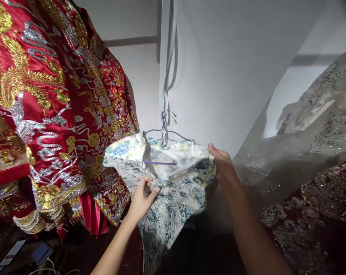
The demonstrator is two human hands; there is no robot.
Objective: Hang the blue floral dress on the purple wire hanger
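A white garment with a blue and yellow floral print [173,202] hangs from a thin purple hanger [174,132]. The hanger's hook is at a white strap or cord in front of the wall. With thumb and fingers, my left hand [143,198] pinches the garment's front near the neckline. My right hand [223,162] is closed on the garment's sleeve edge at the right; its thumb shows on top and its other fingers are mostly hidden. The lower end of the garment fades into shadow.
Red jackets with gold and silver embroidery [98,99] hang close on the left. Pale beaded gowns [304,130] and a dark red beaded dress [313,221] hang on the right. A lit phone-like device [41,253] with a white cable lies low at the left.
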